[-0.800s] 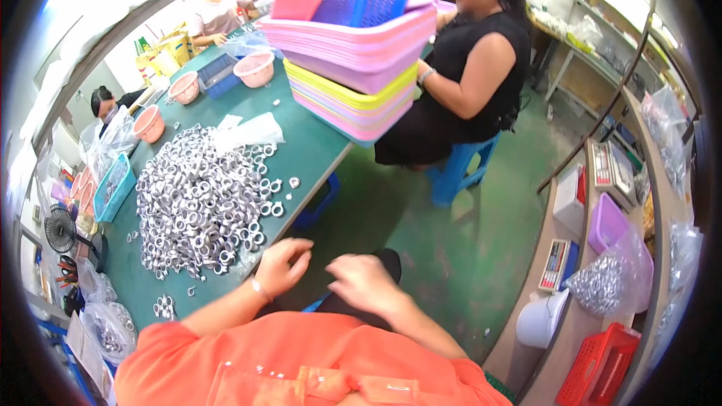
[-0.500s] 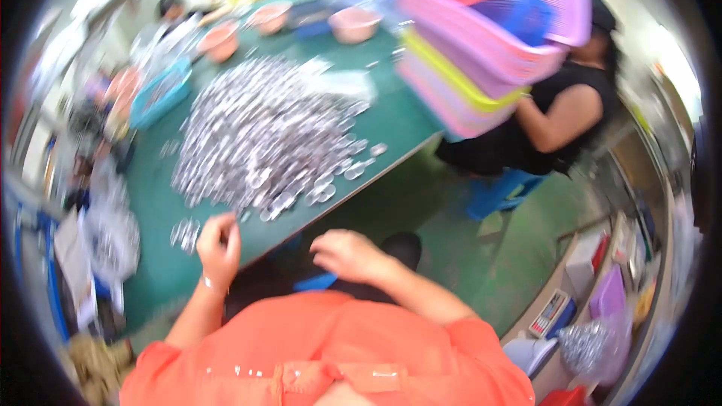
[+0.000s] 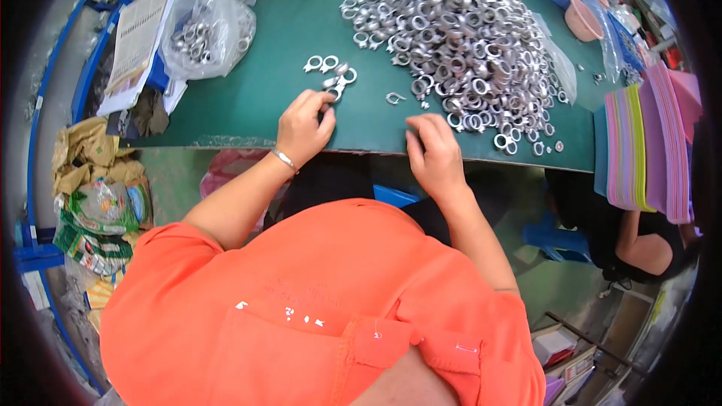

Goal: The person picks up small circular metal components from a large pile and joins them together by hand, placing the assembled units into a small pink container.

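A large heap of silver metal rings (image 3: 474,37), each with a small tab, covers much of the green table (image 3: 278,37). My left hand (image 3: 302,131) is at the near side of the table, its bent fingertips on a metal ring (image 3: 335,95) of a small group. Beside that group lie two more rings (image 3: 321,64). My right hand (image 3: 438,154) hovers at the table's near edge, below the heap, with fingers loosely bent and apart and nothing visible in them. Between the hands lies a single open-looking ring (image 3: 395,98).
Clear plastic bags of rings (image 3: 199,41) and papers (image 3: 139,37) lie at the left. At the right a person (image 3: 647,244) is beside stacked coloured baskets (image 3: 639,143). A pink bowl (image 3: 584,20) stands behind the heap. Sacks (image 3: 101,210) lie on the floor at left.
The view has swung, so the table now lies straight ahead and the baskets are at the far right. My left fingertips have come onto the small ring group; my right hand is closer to the table edge.
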The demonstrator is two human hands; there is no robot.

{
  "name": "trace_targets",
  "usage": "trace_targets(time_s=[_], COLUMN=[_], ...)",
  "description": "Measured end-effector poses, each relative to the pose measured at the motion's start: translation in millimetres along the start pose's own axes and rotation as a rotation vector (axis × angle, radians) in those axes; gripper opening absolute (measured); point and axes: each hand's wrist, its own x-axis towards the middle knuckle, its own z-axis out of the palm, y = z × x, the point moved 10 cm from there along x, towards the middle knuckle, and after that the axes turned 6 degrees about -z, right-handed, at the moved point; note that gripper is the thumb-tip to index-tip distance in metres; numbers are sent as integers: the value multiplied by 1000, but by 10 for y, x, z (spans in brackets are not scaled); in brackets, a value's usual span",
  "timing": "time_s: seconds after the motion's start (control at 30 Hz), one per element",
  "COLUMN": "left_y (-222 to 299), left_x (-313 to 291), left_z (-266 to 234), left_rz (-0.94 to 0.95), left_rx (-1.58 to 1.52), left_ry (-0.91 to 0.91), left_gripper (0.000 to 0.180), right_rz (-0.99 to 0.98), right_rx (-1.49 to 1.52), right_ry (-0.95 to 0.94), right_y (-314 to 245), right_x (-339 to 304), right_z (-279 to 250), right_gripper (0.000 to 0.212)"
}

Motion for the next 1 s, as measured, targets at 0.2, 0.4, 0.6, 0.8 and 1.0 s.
trace_targets(time_s=[0.2, 0.4, 0.6, 0.8, 1.0], left_y=[-31, -149, -144, -116, 9], left_x=[-57, -111, -95, -79, -43], left_z=[-110, -258, -269, -251, -81], left_rz=[23, -69, -34, 2, 118], left_rx=[-137, -178, -209, -233, -91], left_ry=[78, 172, 188, 149, -18], left_gripper=[17, 19, 16, 17, 15], right_rz=[4, -178, -214, 82, 5], right_rx=[0, -48, -198, 70, 38], right_ry=[-62, -263, -369, -288, -167], right_y=[90, -127, -29, 95, 144], right_x=[409, 921, 918, 784, 557], right_z=[397, 1071, 1236, 956, 789], right_gripper=[19, 15, 8, 9, 10])
